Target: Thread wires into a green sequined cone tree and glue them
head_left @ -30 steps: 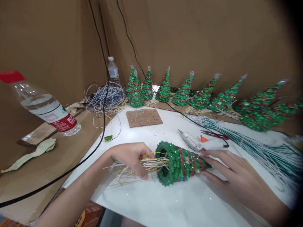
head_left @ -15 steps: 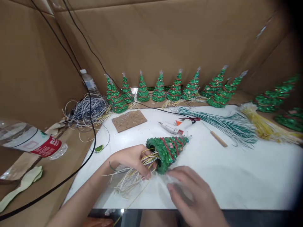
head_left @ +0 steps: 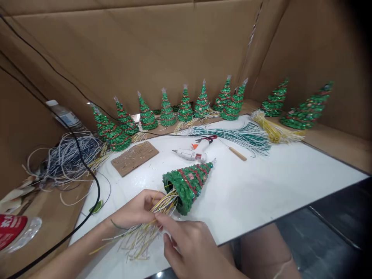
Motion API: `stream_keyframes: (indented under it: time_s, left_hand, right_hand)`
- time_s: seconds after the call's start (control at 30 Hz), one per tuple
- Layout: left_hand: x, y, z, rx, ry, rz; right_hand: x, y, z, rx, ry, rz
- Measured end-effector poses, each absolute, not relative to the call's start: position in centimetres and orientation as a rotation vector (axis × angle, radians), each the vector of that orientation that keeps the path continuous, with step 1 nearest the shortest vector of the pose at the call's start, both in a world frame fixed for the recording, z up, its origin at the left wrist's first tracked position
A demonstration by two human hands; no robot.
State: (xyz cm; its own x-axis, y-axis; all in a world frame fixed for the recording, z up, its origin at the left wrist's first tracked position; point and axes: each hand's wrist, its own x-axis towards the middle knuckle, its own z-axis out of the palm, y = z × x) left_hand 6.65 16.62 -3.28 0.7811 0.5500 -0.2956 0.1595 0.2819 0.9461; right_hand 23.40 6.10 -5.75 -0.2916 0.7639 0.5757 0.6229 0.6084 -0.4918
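A small green Christmas tree (head_left: 188, 182) with red garland lies on its side, its hollow base facing my hands. A bundle of white and yellow wires (head_left: 165, 203) comes out of that base, the loose ends fanning toward me. My left hand (head_left: 145, 207) is closed around the bundle just outside the opening. Bent fingers of my right hand (head_left: 186, 236) reach the same wires from the right, index fingertip on them; part of its grip is hidden.
Several finished trees (head_left: 167, 108) stand along the cardboard wall. A glue gun (head_left: 192, 154), scissors (head_left: 207, 138), a wooden-handled awl (head_left: 237, 154), green wires (head_left: 238, 135) and a cardboard piece (head_left: 135, 157) lie on the white board. A black cable (head_left: 87, 166) crosses the left side.
My right hand has moved left from beside the tree's base to the wires. The left hand still holds the bundle. The view has turned to the right.
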Motion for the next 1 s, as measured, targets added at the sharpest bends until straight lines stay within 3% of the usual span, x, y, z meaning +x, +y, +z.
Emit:
stream_keyframes:
  time_s: [0.4,1.0]
  left_hand:
    - [6.0,16.6,-4.1,1.165,0.619,0.332]
    - [5.9,16.8,-4.9,1.163,0.597,0.291]
  right_hand:
    - [23.6,6.5,-6.2,-1.005,-2.001,-0.148]
    - [23.2,7.1,-6.6,-1.068,-2.024,-0.076]
